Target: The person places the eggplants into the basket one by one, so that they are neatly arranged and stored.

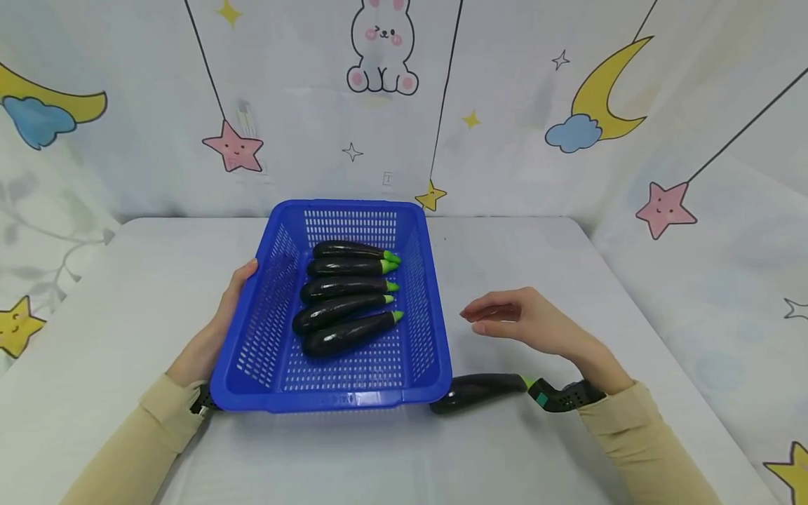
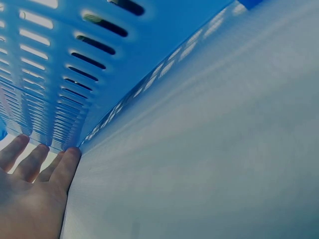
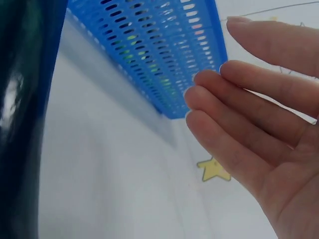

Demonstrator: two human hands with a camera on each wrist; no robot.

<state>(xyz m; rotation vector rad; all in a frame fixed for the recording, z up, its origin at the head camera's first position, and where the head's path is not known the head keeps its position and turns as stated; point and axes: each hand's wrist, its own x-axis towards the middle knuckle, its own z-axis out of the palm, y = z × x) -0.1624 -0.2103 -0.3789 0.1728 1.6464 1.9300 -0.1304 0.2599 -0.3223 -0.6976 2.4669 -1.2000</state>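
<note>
A blue plastic basket with slotted walls stands in the middle of the table. Several dark eggplants lie side by side in it, green stems pointing right. My left hand rests against the outside of the basket's left wall; its fingers look straight in the left wrist view. To the right of the basket, my right hand hovers with loosely bent fingers and nothing in them. Below that hand another eggplant lies on the table, one end partly hidden by the basket's front right corner.
The white-covered table extends on both sides of the basket. Behind it hangs a pale cloth printed with stars, moons and a rabbit. My right wrist carries a black strap device close to the loose eggplant's stem.
</note>
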